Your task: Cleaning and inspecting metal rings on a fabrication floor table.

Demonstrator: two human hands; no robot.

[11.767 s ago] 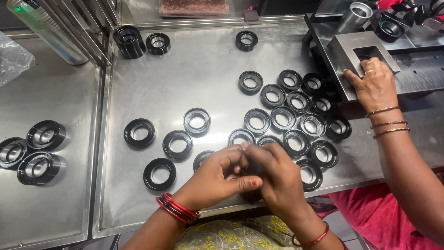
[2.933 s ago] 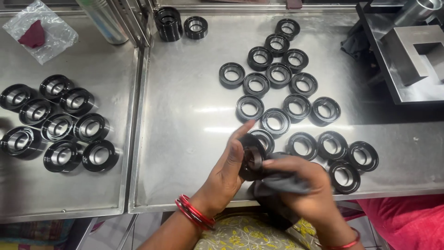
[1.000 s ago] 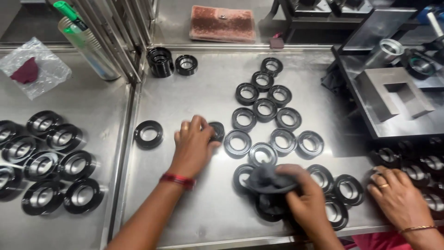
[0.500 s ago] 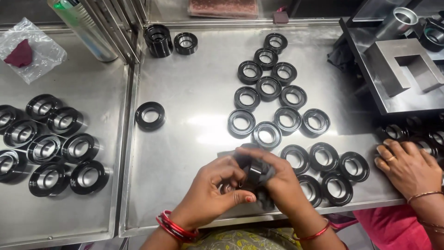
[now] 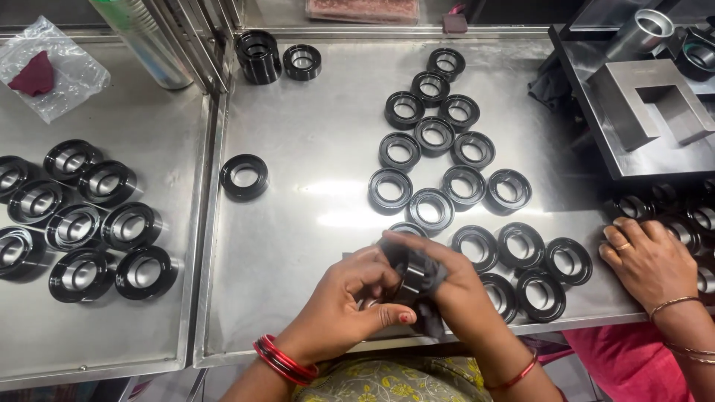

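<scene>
My left hand point(image 5: 350, 301) and my right hand point(image 5: 454, 286) meet near the front edge of the steel tray point(image 5: 313, 223). Together they grip one black ring part point(image 5: 410, 277) with a dark cloth point(image 5: 428, 316) wrapped partly around it. Much of the ring is hidden by my fingers. Just beyond my hands lies a cluster of several black rings point(image 5: 447, 171) with shiny metal bores. One ring point(image 5: 244, 176) lies alone to the left of them.
Several finished rings point(image 5: 82, 223) sit on the left tray. Two rings point(image 5: 275, 56) stand at the back, next to a plastic bag point(image 5: 45, 71). Another person's hand point(image 5: 648, 257) rests on rings at the right, below a metal fixture point(image 5: 655, 112).
My hands stay together on the ring and cloth; the fingers have turned it slightly. A second earlier my left hand reached out to the tray, then came back to the ring.
</scene>
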